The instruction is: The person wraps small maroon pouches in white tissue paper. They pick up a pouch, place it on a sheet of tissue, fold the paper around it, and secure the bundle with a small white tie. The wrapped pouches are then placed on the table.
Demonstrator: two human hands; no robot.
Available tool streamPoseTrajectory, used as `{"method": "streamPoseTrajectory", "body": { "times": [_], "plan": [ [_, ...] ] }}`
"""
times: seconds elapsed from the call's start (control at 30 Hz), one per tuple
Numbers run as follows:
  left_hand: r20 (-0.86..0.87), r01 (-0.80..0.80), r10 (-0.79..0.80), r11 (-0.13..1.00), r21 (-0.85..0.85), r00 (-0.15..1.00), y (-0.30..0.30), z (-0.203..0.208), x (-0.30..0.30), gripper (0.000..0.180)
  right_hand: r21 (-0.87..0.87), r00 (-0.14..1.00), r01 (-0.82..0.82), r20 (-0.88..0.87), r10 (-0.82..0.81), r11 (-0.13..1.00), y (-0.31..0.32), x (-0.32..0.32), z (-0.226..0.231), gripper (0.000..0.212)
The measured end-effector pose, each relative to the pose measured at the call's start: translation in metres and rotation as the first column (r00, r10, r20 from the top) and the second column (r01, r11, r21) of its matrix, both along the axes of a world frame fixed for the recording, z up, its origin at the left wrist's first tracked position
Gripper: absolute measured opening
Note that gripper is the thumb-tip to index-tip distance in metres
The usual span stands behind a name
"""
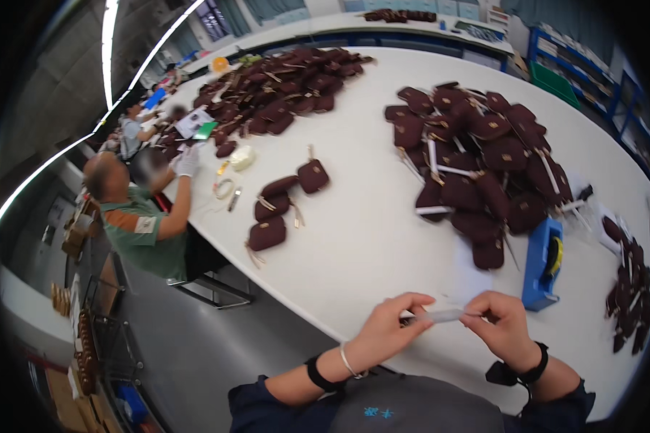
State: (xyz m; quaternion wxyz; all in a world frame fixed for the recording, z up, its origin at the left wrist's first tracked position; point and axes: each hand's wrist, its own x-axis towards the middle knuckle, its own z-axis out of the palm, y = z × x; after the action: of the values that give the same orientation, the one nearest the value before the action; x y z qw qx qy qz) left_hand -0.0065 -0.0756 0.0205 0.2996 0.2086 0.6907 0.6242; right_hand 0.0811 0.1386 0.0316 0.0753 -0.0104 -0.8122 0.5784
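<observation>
My left hand (391, 329) and my right hand (504, 326) are near the table's front edge, both closed in a pinch. Between them they stretch a narrow whitish strip (445, 315), one end in each hand. Whether it is paper or plastic I cannot make out. A small dark bit shows at the left fingertips, too small to name. Beyond my right hand stands a blue tape dispenser (539, 278) with a yellow roll. Past it lies a big heap of dark maroon pouches (477, 159), some with white strips on them.
Several loose maroon pouches (269, 232) lie mid-left on the white table (361, 238). A second heap (282, 90) is farther back, and more pouches (632, 289) lie at the right edge. A co-worker in a green shirt (141, 242) sits at the left side.
</observation>
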Motion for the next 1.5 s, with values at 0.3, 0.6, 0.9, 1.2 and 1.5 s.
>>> {"method": "streamPoseTrajectory", "body": {
  "times": [0.3,0.6,0.9,1.2,1.5],
  "plan": [
    [-0.518,0.110,-0.138,0.990,-0.083,0.844,0.006,-0.007,-0.003,0.005,-0.349,0.945,-0.001,0.307,0.116,0.937,0.013,0.002,0.008,0.013],
    [-0.057,-0.005,0.012,0.993,0.121,0.998,0.007,-0.016,0.003,0.006,-0.522,0.939,0.010,0.299,0.171,0.853,0.016,0.001,0.003,0.010],
    [-0.160,0.148,-0.156,0.987,-0.061,0.975,0.006,-0.001,-0.008,0.013,-0.233,0.981,-0.030,0.181,0.074,0.972,0.007,0.005,-0.007,0.007],
    [-0.276,0.178,-0.213,0.973,-0.147,0.937,0.013,-0.005,-0.010,0.005,-0.359,0.957,0.229,0.255,-0.141,0.905,0.038,0.026,-0.011,0.011],
    [-0.283,0.108,-0.133,0.989,-0.102,0.950,0.022,-0.018,-0.010,0.008,0.277,0.711,0.591,0.265,-0.651,0.758,0.211,0.109,-0.072,0.019]
  ]
}}
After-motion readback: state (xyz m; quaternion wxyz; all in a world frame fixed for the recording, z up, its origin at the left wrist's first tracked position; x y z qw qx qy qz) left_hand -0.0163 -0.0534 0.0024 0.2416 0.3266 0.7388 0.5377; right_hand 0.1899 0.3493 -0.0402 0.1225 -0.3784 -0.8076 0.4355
